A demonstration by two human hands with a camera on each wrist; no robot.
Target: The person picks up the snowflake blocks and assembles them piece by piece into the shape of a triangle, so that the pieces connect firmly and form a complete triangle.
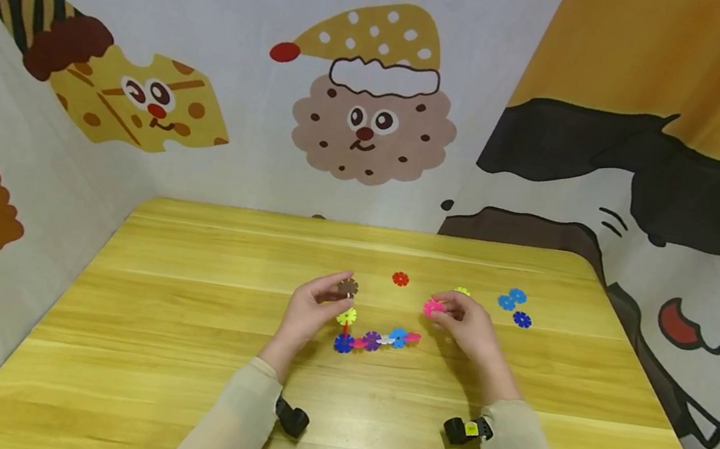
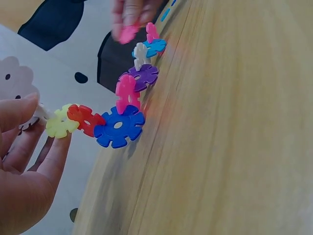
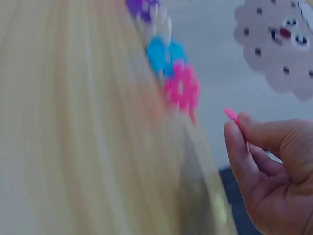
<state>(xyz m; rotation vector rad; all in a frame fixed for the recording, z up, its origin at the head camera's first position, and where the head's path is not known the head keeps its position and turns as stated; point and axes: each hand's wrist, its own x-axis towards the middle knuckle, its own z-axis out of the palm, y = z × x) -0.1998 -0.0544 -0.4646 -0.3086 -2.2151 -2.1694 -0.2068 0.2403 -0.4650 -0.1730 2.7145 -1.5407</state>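
Note:
A chain of interlocking plastic snowflake discs (image 1: 372,341) bends into an L on the table, running through brown, white, yellow, red, dark blue, pink, purple, white, light blue and pink. My left hand (image 1: 308,310) grips its far-left end, thumb and fingers by the brown disc (image 1: 349,286) and the yellow disc (image 2: 59,122). At the bend is the dark blue disc (image 2: 119,126). A single pink snowflake disc (image 1: 433,308) is pinched between thumb and index finger of my right hand (image 1: 470,326). It is apart from the pink disc (image 3: 183,88) at the chain's right end.
Loose on the wooden table (image 1: 187,354) lie a red disc (image 1: 401,279), a yellow-green disc (image 1: 462,291) partly behind my right hand, light blue discs (image 1: 507,302) and a dark blue disc (image 1: 523,319). A cartoon-printed cloth (image 1: 214,78) hangs behind the far edge.

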